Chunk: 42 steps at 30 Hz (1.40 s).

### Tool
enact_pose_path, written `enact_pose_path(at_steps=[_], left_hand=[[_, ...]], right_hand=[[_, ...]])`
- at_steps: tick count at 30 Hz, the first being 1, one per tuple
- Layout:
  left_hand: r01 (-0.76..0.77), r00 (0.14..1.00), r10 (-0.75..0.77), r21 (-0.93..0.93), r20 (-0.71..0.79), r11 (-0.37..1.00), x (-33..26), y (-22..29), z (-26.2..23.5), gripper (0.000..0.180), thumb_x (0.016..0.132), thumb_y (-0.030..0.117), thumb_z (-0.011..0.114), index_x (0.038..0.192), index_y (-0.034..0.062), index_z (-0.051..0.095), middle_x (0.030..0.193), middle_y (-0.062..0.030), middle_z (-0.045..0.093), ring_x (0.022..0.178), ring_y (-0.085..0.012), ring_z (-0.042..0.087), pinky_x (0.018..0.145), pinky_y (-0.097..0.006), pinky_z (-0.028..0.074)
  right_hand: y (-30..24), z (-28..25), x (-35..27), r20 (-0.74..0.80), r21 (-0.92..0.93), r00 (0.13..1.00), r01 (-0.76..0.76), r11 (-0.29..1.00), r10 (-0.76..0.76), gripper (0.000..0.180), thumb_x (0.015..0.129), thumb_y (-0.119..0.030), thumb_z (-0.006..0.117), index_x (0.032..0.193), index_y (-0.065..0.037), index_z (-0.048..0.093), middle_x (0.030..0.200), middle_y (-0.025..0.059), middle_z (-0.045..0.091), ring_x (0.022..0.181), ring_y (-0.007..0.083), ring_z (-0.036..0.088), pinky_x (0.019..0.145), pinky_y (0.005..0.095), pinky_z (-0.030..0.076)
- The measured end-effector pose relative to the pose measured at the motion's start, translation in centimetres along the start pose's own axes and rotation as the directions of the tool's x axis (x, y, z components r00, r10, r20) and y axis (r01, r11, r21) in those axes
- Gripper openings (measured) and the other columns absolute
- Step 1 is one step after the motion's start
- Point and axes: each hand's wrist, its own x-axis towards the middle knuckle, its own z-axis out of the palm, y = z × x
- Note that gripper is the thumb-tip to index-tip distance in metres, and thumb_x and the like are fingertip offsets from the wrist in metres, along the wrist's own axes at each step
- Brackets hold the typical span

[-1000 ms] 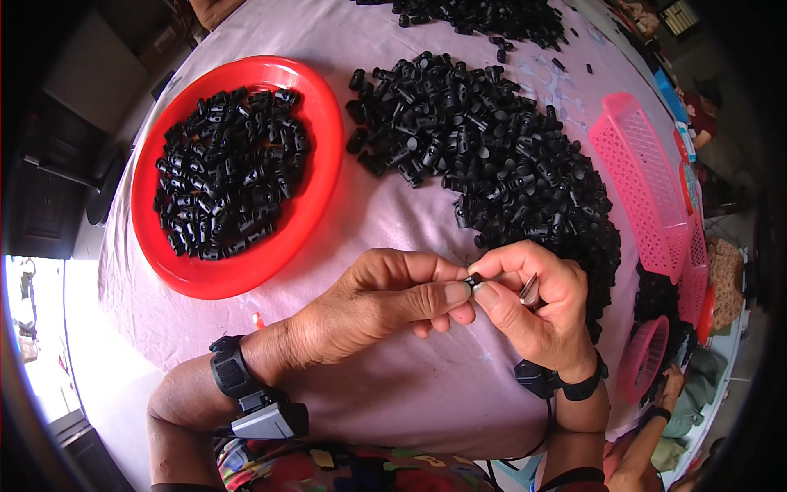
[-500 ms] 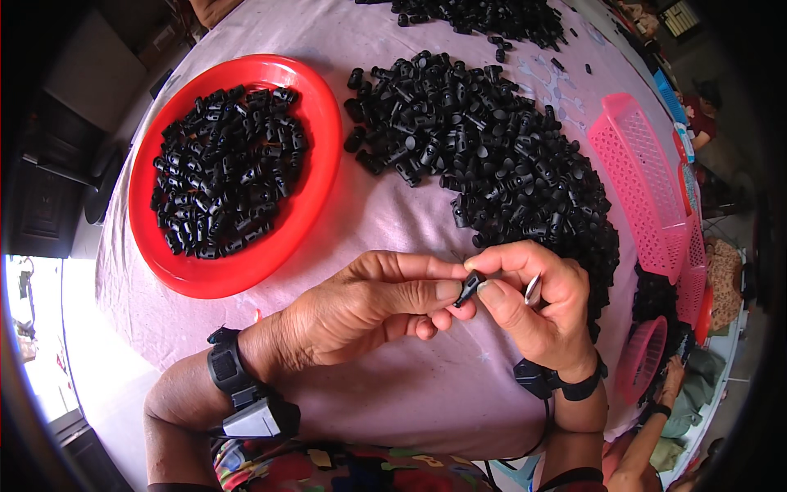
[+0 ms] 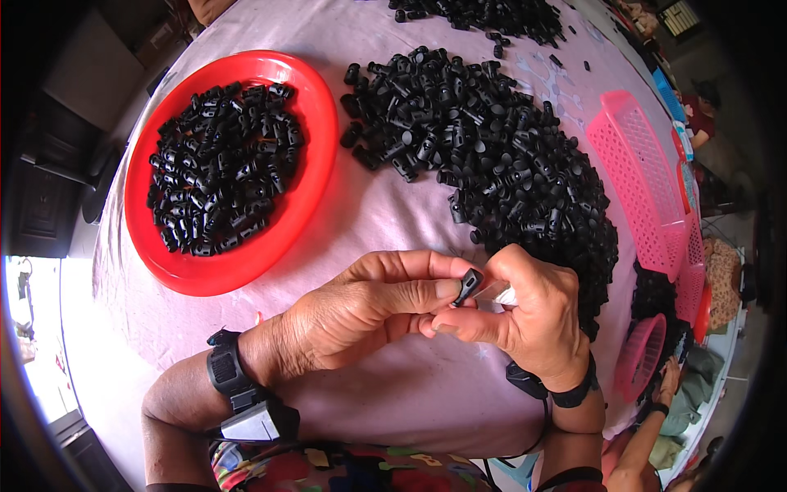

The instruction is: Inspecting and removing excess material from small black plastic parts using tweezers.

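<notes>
Between the thumb and fingers of my left hand (image 3: 348,316) is a small black plastic cord lock (image 3: 468,284), tilted, with a slot in its side. Right beside it, my right hand (image 3: 537,316) is closed around a small knife (image 3: 494,292) with a flat, shiny blade and a whitish part near the fingers. The blade points at the cord lock; whether they touch I cannot tell. Beyond my hands lies a large heap of black cord locks (image 3: 492,156). At the left, a red plastic basin (image 3: 316,193) holds many more such black parts.
A pink-white cloth (image 3: 369,213) covers the table. Pink perforated baskets (image 3: 635,176) stand along the right side, with a round pink one (image 3: 643,361) nearer. Another black heap (image 3: 492,16) lies at the far edge. A co-worker's hand (image 3: 670,379) is at the right.
My right hand has turned over, bringing the blade from behind its fingers to beside the cord lock. The fingers of that hand have left the part; my left hand keeps its pinch.
</notes>
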Motion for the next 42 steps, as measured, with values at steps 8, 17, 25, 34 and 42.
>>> enact_pose_path(at_steps=[8,17,25,34,42], left_hand=[[0.000,1.000,0.001,-0.026,0.014,1.000,-0.09,-0.11,-0.06,0.031,0.092,0.011,0.061,0.121,0.0037,0.056,0.105,-0.0034,0.064,0.094,-0.0111,0.061,0.086,-0.027,0.048],[0.000,1.000,0.000,-0.017,-0.009,1.000,-0.01,-0.28,0.09,0.032,0.093,0.015,0.060,0.122,0.0035,0.056,0.106,-0.0037,0.064,0.091,-0.0101,0.060,0.083,-0.027,0.048],[0.003,0.999,-0.002,0.030,-0.048,1.000,-0.07,-0.31,0.10,0.029,0.093,0.020,0.062,0.119,0.0070,0.061,0.105,0.0014,0.064,0.090,-0.0058,0.056,0.078,-0.023,0.047],[-0.022,0.999,0.025,0.073,-0.039,0.997,-0.02,-0.35,0.20,0.030,0.092,0.022,0.064,0.118,0.0078,0.062,0.100,0.0040,0.065,0.078,-0.0036,0.052,0.068,-0.020,0.041],[-0.034,0.999,0.035,0.069,-0.022,0.997,0.10,-0.53,-0.02,0.032,0.093,0.021,0.062,0.122,0.0067,0.060,0.099,0.0029,0.065,0.081,-0.0046,0.054,0.070,-0.021,0.043]], right_hand=[[-0.07,0.07,-0.25,-0.006,-0.121,1.000,-0.018,0.992,0.018,0.050,0.065,-0.046,0.082,0.070,-0.007,0.050,0.058,0.0042,0.057,0.052,0.0212,0.061,0.046,0.0324,0.047],[-0.20,-0.03,-0.34,-0.016,-0.186,1.000,0.002,0.982,-0.005,0.050,0.063,-0.046,0.082,0.070,-0.008,0.050,0.060,0.0033,0.055,0.054,0.0201,0.061,0.045,0.0320,0.048],[-0.47,-0.09,-0.15,0.000,-0.266,1.000,0.019,0.964,-0.020,0.049,0.064,-0.045,0.081,0.070,-0.009,0.050,0.060,0.0019,0.056,0.053,0.0190,0.061,0.044,0.0317,0.047],[-0.58,0.03,-0.12,-0.027,-0.176,0.999,0.014,0.984,-0.019,0.053,0.067,-0.049,0.079,0.071,-0.004,0.051,0.056,0.0088,0.057,0.049,0.0235,0.060,0.045,0.0321,0.046],[-0.48,-0.04,-0.13,-0.015,-0.232,1.000,0.018,0.973,-0.022,0.050,0.066,-0.049,0.079,0.069,-0.009,0.050,0.059,0.0020,0.055,0.053,0.0186,0.061,0.045,0.0309,0.048]])
